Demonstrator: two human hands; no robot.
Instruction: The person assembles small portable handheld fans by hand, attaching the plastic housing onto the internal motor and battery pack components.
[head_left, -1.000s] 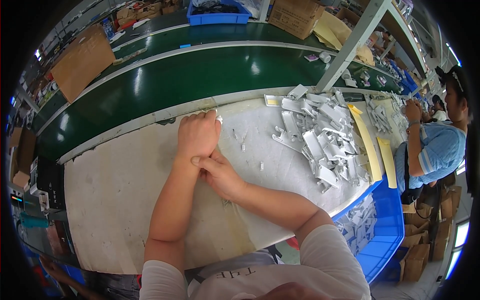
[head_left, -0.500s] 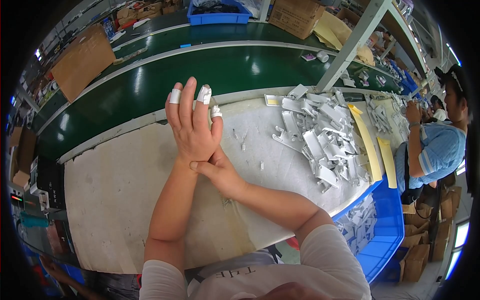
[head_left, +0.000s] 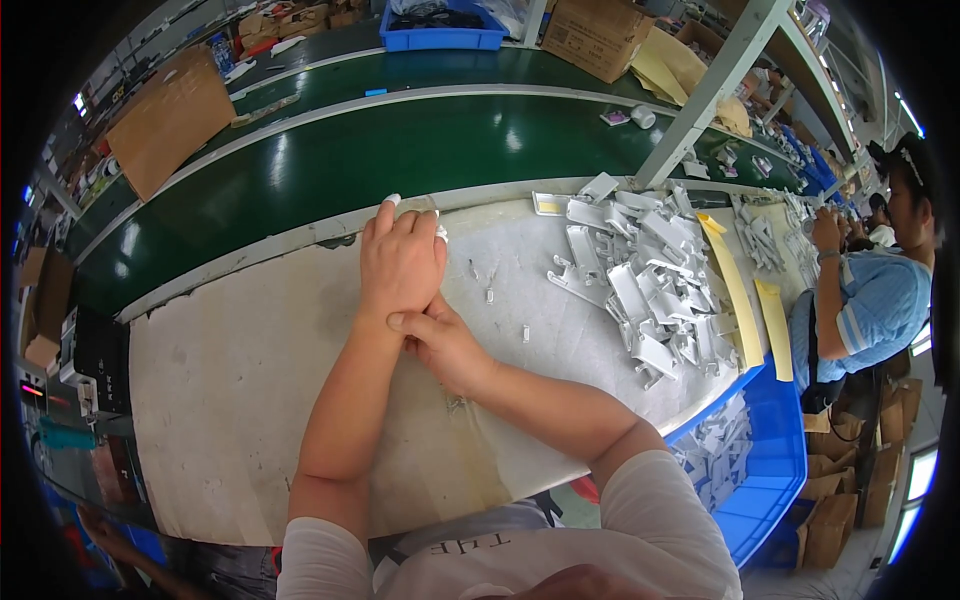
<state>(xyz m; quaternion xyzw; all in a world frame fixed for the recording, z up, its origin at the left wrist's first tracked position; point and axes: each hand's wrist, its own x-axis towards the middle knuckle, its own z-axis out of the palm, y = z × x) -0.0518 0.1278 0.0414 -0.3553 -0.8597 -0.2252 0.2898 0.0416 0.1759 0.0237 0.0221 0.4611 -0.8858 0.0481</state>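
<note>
My left hand [head_left: 402,262] is held above the worktable, back up, its fingers bent and drawn together. White tape wraps several of its fingers; the fingertips are mostly hidden, and no object shows in it. Wrapped around the left wrist, my right hand [head_left: 443,345] has its thumb lying on top. Beside the hands, a few tiny clear pieces [head_left: 490,296] lie on the pale table cover [head_left: 260,390]. To their right is a heap of white plastic parts [head_left: 650,270], some channel-shaped.
Beyond the table runs a green conveyor [head_left: 330,145]. Yellow paper strips [head_left: 735,300] edge the heap. A blue bin [head_left: 775,430] with white parts stands at the right, near a co-worker [head_left: 875,290] in blue. A metal post [head_left: 710,95] rises behind the heap; a black device [head_left: 90,365] is at left.
The fingers of my left hand have gone from stretched up and spread to bent and together. My right hand keeps its hold on the left wrist.
</note>
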